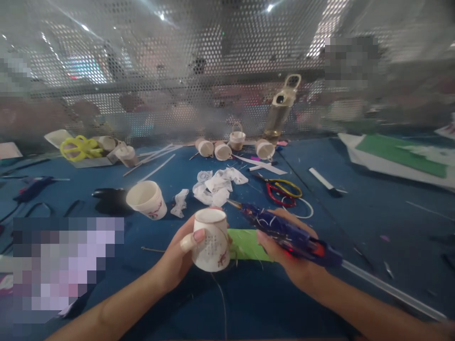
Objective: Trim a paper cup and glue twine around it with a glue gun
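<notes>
My left hand is wrapped round a small white paper cup, held upside down with its base toward me and a thin string hanging from it. My right hand grips a dark blue hot glue gun. The gun's metal nozzle points left, just above the cup's upper edge. A clear glue stick sticks out behind the gun. Under both hands lies a green paper piece on the blue table.
Another paper cup lies on its side at left, next to crumpled white paper scraps. Red and yellow scissors lie beyond the gun. Several cups line the back by a perforated screen, with yellow scissors and a bottle.
</notes>
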`<state>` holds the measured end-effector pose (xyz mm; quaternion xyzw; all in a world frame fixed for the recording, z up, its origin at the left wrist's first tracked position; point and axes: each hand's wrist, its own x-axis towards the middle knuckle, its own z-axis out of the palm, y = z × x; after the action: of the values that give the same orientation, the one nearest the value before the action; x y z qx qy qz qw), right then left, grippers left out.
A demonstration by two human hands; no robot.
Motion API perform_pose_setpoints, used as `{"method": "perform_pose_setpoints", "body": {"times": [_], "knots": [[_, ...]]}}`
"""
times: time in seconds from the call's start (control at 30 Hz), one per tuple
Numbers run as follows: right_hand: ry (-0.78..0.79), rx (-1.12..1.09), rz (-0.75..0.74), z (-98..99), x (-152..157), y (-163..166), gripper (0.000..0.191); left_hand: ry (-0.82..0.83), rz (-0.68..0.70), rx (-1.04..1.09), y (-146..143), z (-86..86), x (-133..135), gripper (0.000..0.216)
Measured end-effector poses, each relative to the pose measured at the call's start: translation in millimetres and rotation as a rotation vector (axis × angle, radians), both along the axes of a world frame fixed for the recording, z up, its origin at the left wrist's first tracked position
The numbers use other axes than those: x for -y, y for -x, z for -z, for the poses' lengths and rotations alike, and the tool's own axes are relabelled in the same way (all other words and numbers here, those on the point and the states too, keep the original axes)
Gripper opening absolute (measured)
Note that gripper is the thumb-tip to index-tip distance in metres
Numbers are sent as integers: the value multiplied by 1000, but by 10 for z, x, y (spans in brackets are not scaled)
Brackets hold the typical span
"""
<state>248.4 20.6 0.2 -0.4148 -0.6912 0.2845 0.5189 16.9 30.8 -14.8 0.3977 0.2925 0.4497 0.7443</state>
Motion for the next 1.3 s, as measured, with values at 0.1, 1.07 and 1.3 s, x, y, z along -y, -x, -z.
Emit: {"method": "perform_pose_setpoints", "body": {"times": [0.1,1.07,1.3], "knots": [[-106,55,-55,24,22,-4,21,2,-28,1,62,12,17,68],[-180,387,-143,121,67,-137,24,-195,-55,-187,203,123,37,54],[-175,414,-145,137,57,-141,25,-199,-60,-152,209,139,28,54]]}}
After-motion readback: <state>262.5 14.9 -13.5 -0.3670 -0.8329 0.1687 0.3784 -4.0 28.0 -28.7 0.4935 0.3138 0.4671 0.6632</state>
